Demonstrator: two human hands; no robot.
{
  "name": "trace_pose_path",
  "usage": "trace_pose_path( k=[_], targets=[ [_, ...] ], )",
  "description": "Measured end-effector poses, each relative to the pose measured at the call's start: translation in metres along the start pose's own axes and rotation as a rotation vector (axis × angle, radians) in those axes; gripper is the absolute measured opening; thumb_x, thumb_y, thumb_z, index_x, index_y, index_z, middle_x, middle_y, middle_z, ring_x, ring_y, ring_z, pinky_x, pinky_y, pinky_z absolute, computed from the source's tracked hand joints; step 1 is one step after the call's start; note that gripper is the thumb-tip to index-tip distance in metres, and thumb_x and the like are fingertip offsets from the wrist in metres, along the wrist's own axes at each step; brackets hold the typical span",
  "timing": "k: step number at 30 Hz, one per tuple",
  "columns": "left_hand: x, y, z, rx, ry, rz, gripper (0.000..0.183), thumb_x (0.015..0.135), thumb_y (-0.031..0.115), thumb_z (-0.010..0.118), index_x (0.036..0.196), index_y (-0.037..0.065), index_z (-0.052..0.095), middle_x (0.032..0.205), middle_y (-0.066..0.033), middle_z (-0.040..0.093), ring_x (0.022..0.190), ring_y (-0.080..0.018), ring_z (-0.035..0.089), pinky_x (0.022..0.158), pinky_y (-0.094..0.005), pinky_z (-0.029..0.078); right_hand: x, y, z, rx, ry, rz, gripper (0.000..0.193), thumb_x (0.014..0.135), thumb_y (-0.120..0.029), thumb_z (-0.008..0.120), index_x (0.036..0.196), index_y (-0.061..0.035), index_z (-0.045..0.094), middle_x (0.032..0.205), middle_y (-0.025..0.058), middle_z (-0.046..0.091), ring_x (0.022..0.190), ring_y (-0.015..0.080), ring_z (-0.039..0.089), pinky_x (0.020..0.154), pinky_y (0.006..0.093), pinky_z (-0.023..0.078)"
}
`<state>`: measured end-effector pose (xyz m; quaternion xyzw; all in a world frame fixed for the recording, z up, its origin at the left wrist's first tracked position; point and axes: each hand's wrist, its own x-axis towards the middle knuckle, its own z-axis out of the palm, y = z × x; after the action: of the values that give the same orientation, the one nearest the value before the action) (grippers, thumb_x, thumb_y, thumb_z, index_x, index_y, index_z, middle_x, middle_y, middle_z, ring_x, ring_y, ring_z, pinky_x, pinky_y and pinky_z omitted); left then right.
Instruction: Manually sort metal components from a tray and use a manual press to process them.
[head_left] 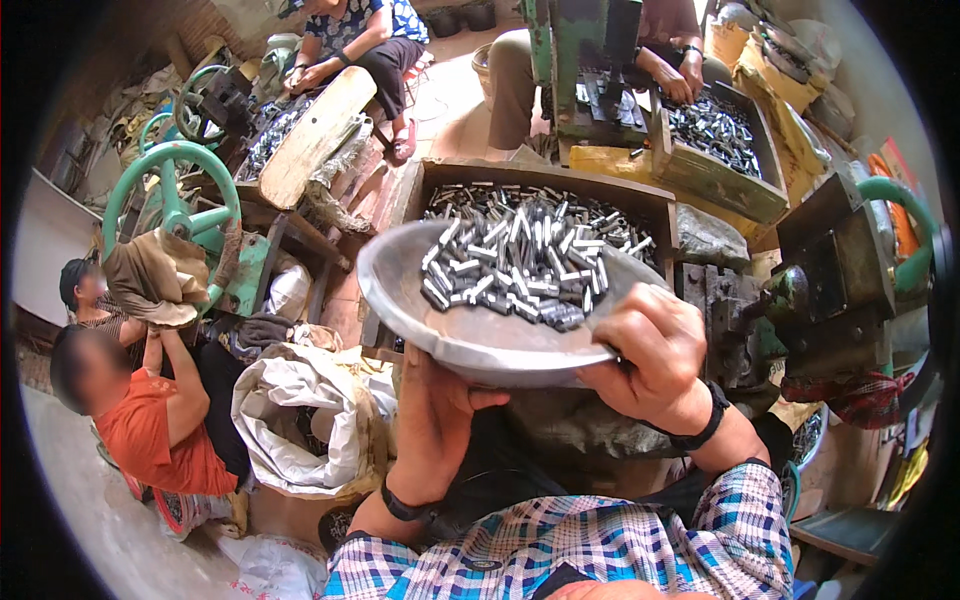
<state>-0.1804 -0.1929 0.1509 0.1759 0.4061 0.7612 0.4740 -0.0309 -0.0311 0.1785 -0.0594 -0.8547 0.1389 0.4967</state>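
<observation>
A shallow grey metal basin (395, 285) is held up in front of me, tilted with its far side away from me. Short metal pieces (515, 265), shiny and dark, are heaped in its far half. My left hand (435, 405) supports the basin from below at the near left; its thumb shows, while most fingers are hidden underneath. At the near right, my right hand (652, 350) grips the rim with curled fingers. Behind and partly under the basin stands a wooden box (660, 205) filled with many similar metal pieces.
Left are a green handwheel press (120, 200), a seated person in orange (165, 430) and an open white sack (265, 400). A dark machine (835, 280) stands at right. Two people work at the back, one beside another wooden box (725, 190) of pieces.
</observation>
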Motion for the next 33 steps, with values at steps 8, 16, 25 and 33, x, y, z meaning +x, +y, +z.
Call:
trace_pose_path(
  k=[8,16,25,33],
  targets=[
    [-0.017,-0.010,-0.014,0.029,0.074,-0.039,0.057,0.094,0.039,0.042,0.140,0.013,0.020,0.132,-0.0109,0.041,0.110,-0.0246,0.053,0.070,-0.0343,0.058,-0.004,-0.009,0.019,0.065,0.002,0.039,0.031,0.064,-0.028,0.075,0.065,-0.0065,0.053,0.057,0.0052,0.045,0.047,0.0216,0.048,0.043,0.0315,0.038],
    [-0.023,0.004,-0.009,0.044,0.133,0.038,0.059,0.094,0.038,0.044,0.141,0.014,0.017,0.130,-0.0110,0.041,0.109,-0.0246,0.053,0.070,-0.0349,0.058,0.007,-0.016,0.024,0.091,0.049,0.042,0.030,0.066,-0.028,0.074,0.065,-0.0061,0.054,0.056,0.0058,0.042,0.045,0.0217,0.045,0.042,0.0326,0.035],
    [-0.025,-0.004,-0.019,0.082,0.134,0.065,0.058,0.093,0.035,0.046,0.139,0.013,0.017,0.130,-0.0100,0.040,0.108,-0.0243,0.053,0.076,-0.0369,0.055,0.005,-0.016,0.033,0.101,-0.016,0.075,0.031,0.063,-0.028,0.075,0.064,-0.0058,0.054,0.055,0.0057,0.043,0.046,0.0227,0.047,0.043,0.0327,0.037],
    [-0.015,-0.010,-0.002,0.151,0.148,0.198,0.075,0.088,0.034,0.054,0.145,0.014,0.008,0.133,-0.0155,0.037,0.111,-0.0284,0.051,0.081,-0.0338,0.051,0.004,0.009,0.035,0.126,0.227,0.326,0.017,0.073,-0.010,0.069,0.067,-0.0023,0.055,0.056,0.0097,0.046,0.049,0.0202,0.049,0.045,0.0309,0.038]
  ],
)
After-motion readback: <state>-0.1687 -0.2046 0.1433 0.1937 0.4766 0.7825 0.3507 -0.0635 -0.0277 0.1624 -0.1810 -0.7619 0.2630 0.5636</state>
